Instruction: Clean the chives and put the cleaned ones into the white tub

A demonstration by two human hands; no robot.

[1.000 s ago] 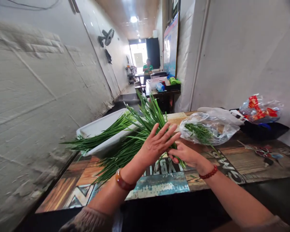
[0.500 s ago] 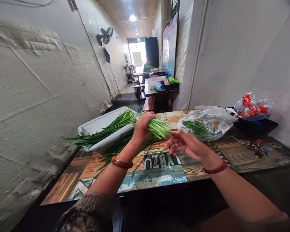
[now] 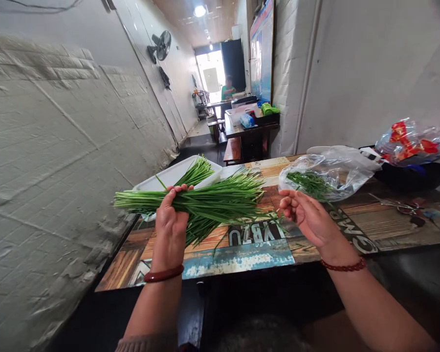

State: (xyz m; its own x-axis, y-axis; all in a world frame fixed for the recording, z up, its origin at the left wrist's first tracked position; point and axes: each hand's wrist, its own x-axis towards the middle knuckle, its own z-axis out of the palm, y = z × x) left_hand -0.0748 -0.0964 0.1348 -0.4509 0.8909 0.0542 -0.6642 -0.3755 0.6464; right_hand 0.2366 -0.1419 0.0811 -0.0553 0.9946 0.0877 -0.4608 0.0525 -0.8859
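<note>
My left hand (image 3: 172, 210) is closed around the middle of a thick bunch of garlic chives (image 3: 220, 195), held level above the table. Its pale stem ends point left and its green leaves spread to the right. To the right of the leaf tips is my right hand (image 3: 302, 212), apart from the bunch, palm turned inward and fingers curled together. Whether something thin is between those fingers, I cannot make out. More chives (image 3: 194, 173) lie in the white tray (image 3: 161, 180) behind the bunch. Loose leaves hang or lie beneath it, partly hidden.
A clear plastic bag (image 3: 346, 168) with green scraps lies on the wood-patterned table (image 3: 242, 256). Scissors (image 3: 403, 208) are at the right, near a bag with red packaging (image 3: 407, 142). Farther back are another table (image 3: 234, 129) and a person in green (image 3: 227, 92).
The bunch has swung round: its pale ends, which pointed right toward my right hand, now point left. My right hand has drawn away to the right, its fingers more curled.
</note>
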